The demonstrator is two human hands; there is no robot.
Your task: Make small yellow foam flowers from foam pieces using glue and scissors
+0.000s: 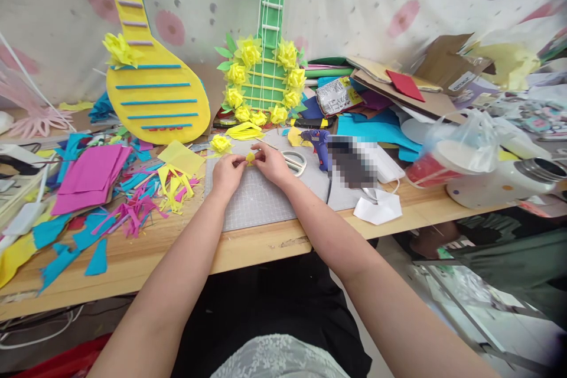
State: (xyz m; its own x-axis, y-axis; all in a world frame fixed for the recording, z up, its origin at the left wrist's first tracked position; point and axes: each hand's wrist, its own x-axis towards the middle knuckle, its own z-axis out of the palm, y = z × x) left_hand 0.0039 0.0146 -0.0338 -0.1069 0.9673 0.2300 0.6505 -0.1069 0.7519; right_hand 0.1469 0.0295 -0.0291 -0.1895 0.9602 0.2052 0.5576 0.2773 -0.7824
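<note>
Between my two hands is a small yellow paper petal (250, 157), held over the grey cutting mat (261, 207). The fingertips of my left hand (229, 176) pinch its left edge. On the other side, my right hand (271, 163) pinches it too. A yellow paper flower (220, 143) lies just beyond my left hand, with a stack of yellow paper strips (243, 131) behind. White-handled scissors (295, 162) rest beside my right hand, and a blue glue gun (318, 147) lies farther right.
A yellow paper guitar (155, 91) and a green one (266, 80) ringed with yellow flowers stand at the back. Magenta sheets (91, 180) and paper scraps cover the left. On the right are a bagged cup (443, 159), a white bottle (487, 183) and piled cardboard (407, 94).
</note>
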